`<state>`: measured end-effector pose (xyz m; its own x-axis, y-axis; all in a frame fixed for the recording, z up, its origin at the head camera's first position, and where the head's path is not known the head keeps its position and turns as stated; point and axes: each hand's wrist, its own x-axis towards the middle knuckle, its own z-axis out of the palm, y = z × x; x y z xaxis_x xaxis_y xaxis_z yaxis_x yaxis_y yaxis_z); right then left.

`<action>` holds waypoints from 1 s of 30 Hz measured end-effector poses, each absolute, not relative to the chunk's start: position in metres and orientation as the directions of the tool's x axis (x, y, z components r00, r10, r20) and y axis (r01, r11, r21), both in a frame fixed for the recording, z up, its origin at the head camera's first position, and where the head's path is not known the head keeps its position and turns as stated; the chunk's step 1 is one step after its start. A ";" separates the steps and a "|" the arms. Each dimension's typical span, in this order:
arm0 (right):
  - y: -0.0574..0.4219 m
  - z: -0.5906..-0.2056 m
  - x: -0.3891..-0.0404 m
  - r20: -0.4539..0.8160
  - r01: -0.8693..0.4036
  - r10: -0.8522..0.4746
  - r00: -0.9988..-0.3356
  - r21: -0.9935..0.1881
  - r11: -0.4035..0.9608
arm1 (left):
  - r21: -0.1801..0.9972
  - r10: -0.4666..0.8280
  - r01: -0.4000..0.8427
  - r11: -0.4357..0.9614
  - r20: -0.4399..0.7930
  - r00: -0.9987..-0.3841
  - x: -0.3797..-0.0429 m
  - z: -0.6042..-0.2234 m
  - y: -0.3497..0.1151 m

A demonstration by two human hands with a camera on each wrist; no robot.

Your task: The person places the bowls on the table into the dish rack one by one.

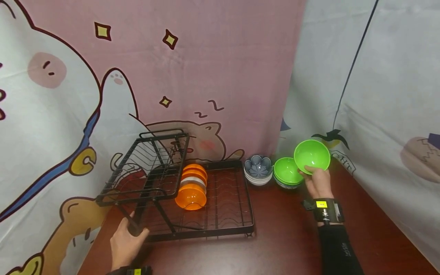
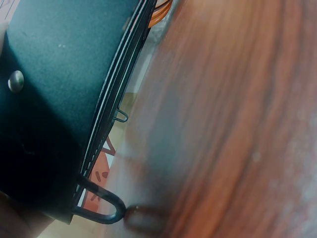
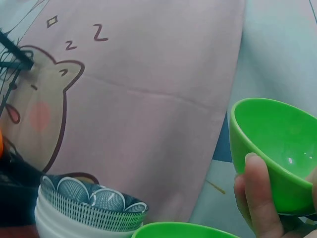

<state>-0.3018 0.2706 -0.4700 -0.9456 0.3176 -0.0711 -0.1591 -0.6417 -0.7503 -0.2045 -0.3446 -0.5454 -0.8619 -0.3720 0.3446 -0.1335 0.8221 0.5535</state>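
My right hand (image 1: 319, 183) pinches the rim of a green bowl (image 1: 312, 154) and holds it raised, tilted toward me. Close below and left of it stands a stack topped by another green bowl (image 1: 288, 170), with a patterned bowl partly visible underneath. At the near left corner of a black two-tier dish rack (image 1: 228, 230), my left hand (image 1: 127, 240) grips the frame, thumb on the near side. The left wrist view shows the rack's dark side panel (image 2: 59, 79) filling its left part. Orange bowls (image 1: 191, 198) and a whitish one stand on edge in the lower tier.
A stack of white bowls with a blue-grey flower-patterned bowl (image 1: 258, 168) on top stands between the rack and the green bowls. The rack's upper tier (image 1: 148, 164) overhangs its left half. Printed curtains (image 1: 233, 76) enclose the brown table (image 1: 275, 236) behind and at the sides.
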 end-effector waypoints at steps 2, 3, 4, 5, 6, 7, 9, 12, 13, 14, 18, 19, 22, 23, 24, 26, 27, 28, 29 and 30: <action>0.268 -0.469 -0.302 -0.067 -0.166 0.340 -0.938 -0.776 -0.609 | 0.552 -0.371 -0.127 0.824 0.357 -0.857 -0.203 -0.546 -0.344; 0.266 -0.468 -0.302 -0.063 -0.167 0.347 -0.936 -0.786 -0.595 | 0.552 -0.370 -0.122 0.825 0.364 -0.855 -0.203 -0.546 -0.344; 0.264 -0.467 -0.301 -0.055 -0.169 0.351 -0.935 -0.799 -0.576 | 0.553 -0.369 -0.118 0.825 0.368 -0.853 -0.203 -0.547 -0.344; 0.261 -0.466 -0.302 -0.046 -0.171 0.358 -0.932 -0.817 -0.550 | 0.553 -0.369 -0.116 0.825 0.371 -0.852 -0.203 -0.547 -0.344; 0.258 -0.464 -0.302 -0.037 -0.174 0.364 -0.931 -0.830 -0.530 | 0.554 -0.369 -0.114 0.825 0.374 -0.851 -0.203 -0.547 -0.344; 0.254 -0.462 -0.303 -0.028 -0.178 0.372 -0.928 -0.843 -0.507 | 0.556 -0.370 -0.113 0.824 0.376 -0.850 -0.203 -0.547 -0.344; 0.247 -0.459 -0.306 -0.009 -0.182 0.377 -0.926 -0.865 -0.468 | 0.560 -0.372 -0.112 0.821 0.376 -0.849 -0.203 -0.547 -0.344; 0.231 -0.454 -0.310 0.013 -0.181 0.388 -0.922 -0.898 -0.400 | 0.563 -0.375 -0.114 0.819 0.372 -0.849 -0.203 -0.547 -0.344; 0.225 -0.452 -0.311 0.019 -0.173 0.387 -0.922 -0.914 -0.366 | 0.563 -0.374 -0.114 0.818 0.371 -0.850 -0.203 -0.546 -0.344; 0.219 -0.451 -0.312 0.024 -0.157 0.379 -0.925 -0.933 -0.325 | 0.563 -0.374 -0.115 0.819 0.371 -0.850 -0.202 -0.546 -0.344; 0.186 -0.445 -0.316 0.063 -0.105 0.319 -0.946 -0.988 -0.116 | 0.563 -0.374 -0.116 0.819 0.370 -0.850 -0.202 -0.546 -0.345; 0.177 -0.444 -0.318 0.085 -0.106 0.291 -0.953 -0.993 -0.059 | 0.562 -0.374 -0.116 0.819 0.369 -0.851 -0.202 -0.547 -0.346; 0.148 -0.438 -0.323 0.178 -0.166 0.194 -0.965 -0.983 0.079 | 0.557 -0.373 -0.122 0.821 0.363 -0.854 -0.203 -0.548 -0.347; 0.138 -0.436 -0.325 0.214 -0.193 0.165 -0.963 -0.972 0.136 | 0.555 -0.372 -0.125 0.823 0.358 -0.856 -0.204 -0.548 -0.348; 0.127 -0.433 -0.326 0.248 -0.223 0.133 -0.960 -0.958 0.182 | 0.554 -0.370 -0.127 0.823 0.353 -0.859 -0.204 -0.548 -0.348; 0.106 -0.428 -0.328 0.301 -0.276 0.067 -0.951 -0.929 0.245 | 0.554 -0.368 -0.129 0.823 0.345 -0.864 -0.205 -0.549 -0.348; 0.095 -0.426 -0.328 0.314 -0.294 0.033 -0.949 -0.918 0.267 | 0.555 -0.367 -0.130 0.822 0.341 -0.865 -0.206 -0.549 -0.348; 0.085 -0.424 -0.327 0.323 -0.310 -0.004 -0.946 -0.904 0.295 | 0.558 -0.368 -0.129 0.820 0.340 -0.866 -0.206 -0.549 -0.349; 0.075 -0.422 -0.326 0.342 -0.334 -0.037 -0.939 -0.878 0.342 | 0.560 -0.369 -0.131 0.818 0.338 -0.866 -0.206 -0.549 -0.349; 0.065 -0.421 -0.324 0.354 -0.356 -0.077 -0.932 -0.860 0.366 | 0.562 -0.371 -0.131 0.816 0.337 -0.865 -0.206 -0.549 -0.349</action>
<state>-0.3243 0.0655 -0.4209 -0.9322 -0.0767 0.3538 -0.3564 0.3662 -0.8596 -0.2063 -0.3486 -0.5491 -0.8650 -0.3713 0.3374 -0.1312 0.8165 0.5623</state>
